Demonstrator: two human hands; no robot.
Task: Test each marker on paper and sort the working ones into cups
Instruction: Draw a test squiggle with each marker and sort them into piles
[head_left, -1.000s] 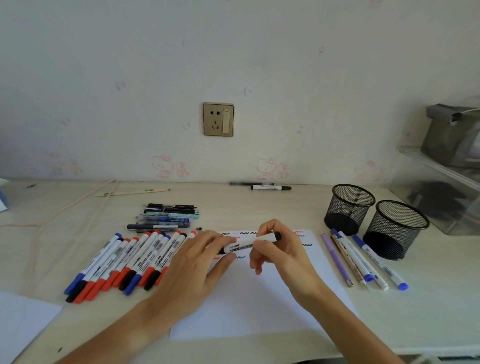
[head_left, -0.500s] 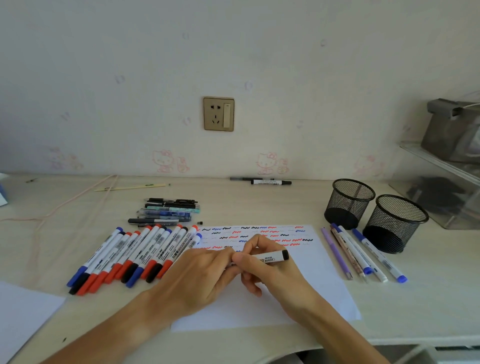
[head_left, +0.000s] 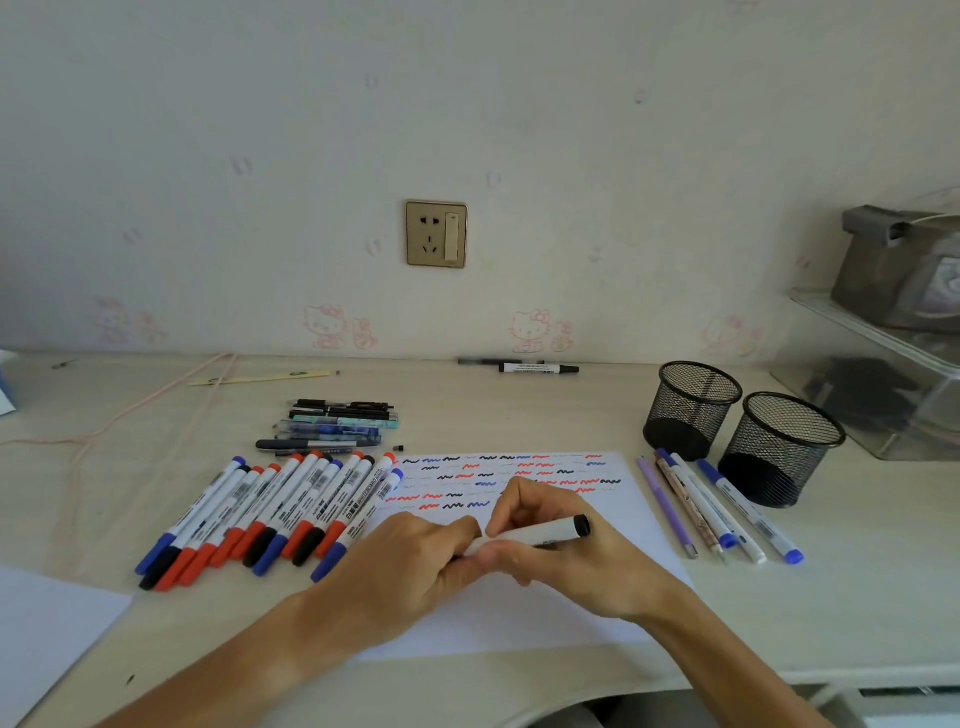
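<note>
Counter: pale wood-look top, set against a wall with faint cartoon-cat prints and a brass-coloured socket.

Clear storage box: far right of the counter, dark contents inside, a grey item on its lid.

Test sheet: white paper, centre front, its upper part covered with rows of short red, blue and black squiggles. A second blank sheet lies at the front left corner.

Left hand: resting over the test sheet, fingers curled, gripping the left end of the held marker; what exactly lies under the fingers I cannot tell.

Right hand: over the same sheet, thumb and fingers pinching the barrel of the held marker.

Row of whiteboard markers: left of the test sheet, lying side by side at a slant, caps red, blue and black.

Two black mesh cups: right rear, upright, just beside each other.

Four pens: between the sheet and the cups, lying parallel, one lilac, the others white with blue.

Small pile of dark pens: behind the marker row.

Held marker: white barrel, black end pointing right, held level just above the paper between both hands.

Lone black-capped marker: at the wall edge, centre rear.
</note>
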